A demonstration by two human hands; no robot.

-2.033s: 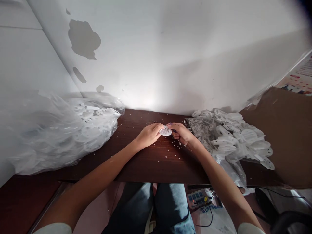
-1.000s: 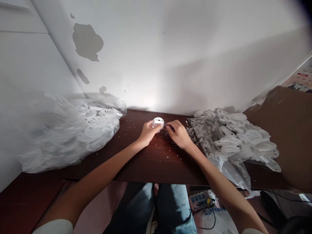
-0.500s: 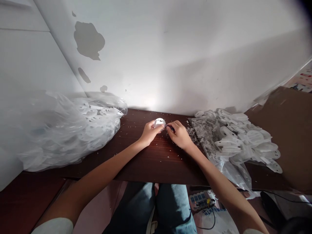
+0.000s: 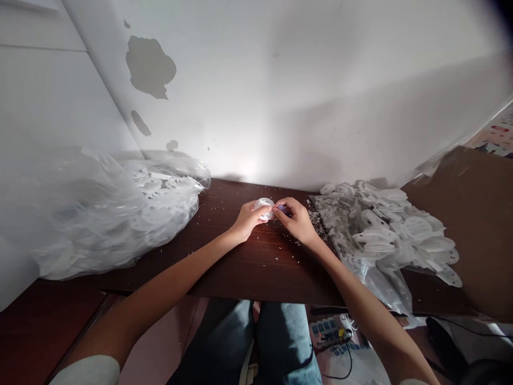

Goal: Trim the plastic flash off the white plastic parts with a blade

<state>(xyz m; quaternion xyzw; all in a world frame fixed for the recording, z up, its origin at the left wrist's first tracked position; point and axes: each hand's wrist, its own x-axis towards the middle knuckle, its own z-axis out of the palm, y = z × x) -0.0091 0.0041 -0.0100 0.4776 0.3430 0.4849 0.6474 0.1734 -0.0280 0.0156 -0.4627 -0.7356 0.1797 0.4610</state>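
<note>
Above the middle of the dark wooden table (image 4: 240, 267), my left hand (image 4: 247, 220) is closed on a small round white plastic part (image 4: 264, 202). Its near side now shows a raised rim and a hollow inside. My right hand (image 4: 295, 218) is closed in a pinch on a small purple tool (image 4: 284, 209), held against the right edge of the white part. Fingers cover most of the tool, so its kind is unclear. Tiny white shavings are scattered on the table below both hands.
To the left lies a large clear plastic bag (image 4: 116, 230) filled with white plastic parts. On the right, a pile of white plastic parts (image 4: 404, 230) and a heap of shavings (image 4: 340, 219) lie on plastic sheeting. Beyond stands a brown cardboard box (image 4: 481, 230). A power strip (image 4: 331, 330) sits below.
The white part has been turned in my left hand, showing its hollow, rimmed side. My right hand has shifted slightly, and the purple tool shows more clearly.
</note>
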